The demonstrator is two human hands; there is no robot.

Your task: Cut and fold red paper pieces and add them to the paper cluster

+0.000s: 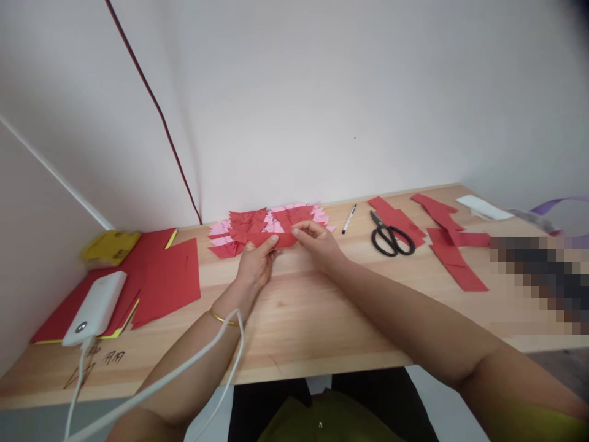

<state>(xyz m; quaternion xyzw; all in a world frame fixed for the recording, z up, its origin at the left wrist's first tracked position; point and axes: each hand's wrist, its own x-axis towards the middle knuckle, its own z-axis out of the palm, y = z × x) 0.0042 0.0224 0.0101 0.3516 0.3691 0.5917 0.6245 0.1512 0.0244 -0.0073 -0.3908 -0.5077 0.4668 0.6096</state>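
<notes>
Between my two hands, above the table, is a narrow strip of red paper (pixel 286 239). My left hand (pixel 257 258) pinches its left part, with the thumb lying on top. The fingertips of my right hand (pixel 319 245) pinch the strip's right end. Just behind the strip lie folded red paper pieces (pixel 248 220) mixed with folded pink paper pieces (pixel 221 230), their edges pointed. To the right of my right hand rest a white pen (pixel 350 219) and black-handled scissors (pixel 391 236).
Red paper scraps (pixel 455 264) lie on the right of the wooden table (pixel 285 331). At left, a white power bank (pixel 96 307) sits on red sheets (pixel 170 282) near a yellow packet (pixel 110 247). Its white cable (pixel 184 374) crosses in front of my left forearm. A wall (pixel 322 110) stands behind.
</notes>
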